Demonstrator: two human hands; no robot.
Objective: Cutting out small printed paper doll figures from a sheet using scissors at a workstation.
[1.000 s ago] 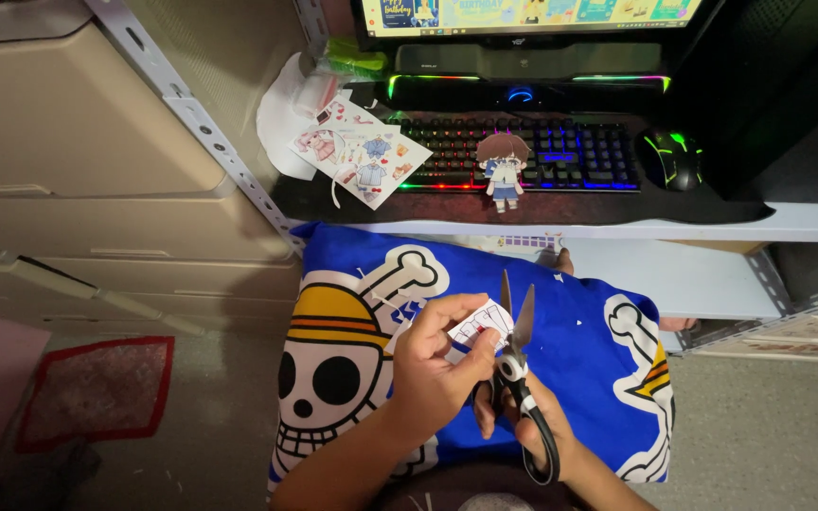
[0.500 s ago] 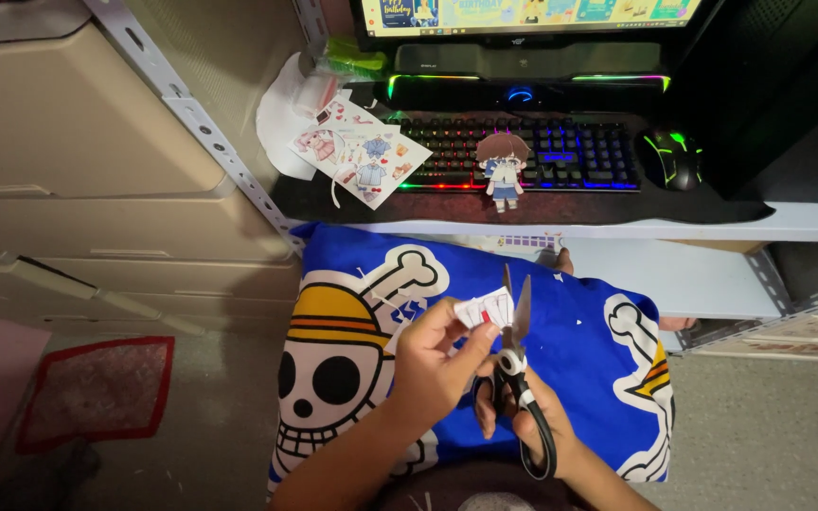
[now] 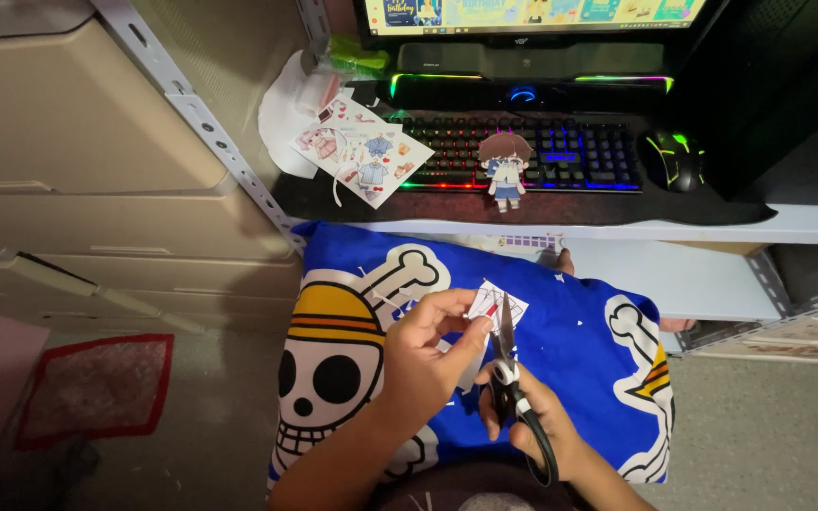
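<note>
My left hand pinches a small white paper cut-out above a blue pillow with a skull-and-bones print on my lap. My right hand grips black-handled scissors with the blades pointing up, their tips at the paper's edge. On the black desk mat ahead stands a small paper doll figure, and a printed sheet of doll clothes lies to its left.
A backlit keyboard and a black mouse sit on the desk below a monitor. Beige drawers and a perforated metal post stand at the left. A red mat lies on the floor.
My left hand has turned the paper piece slightly and shifted it against the scissor blades. The scissors have stayed nearly in place.
</note>
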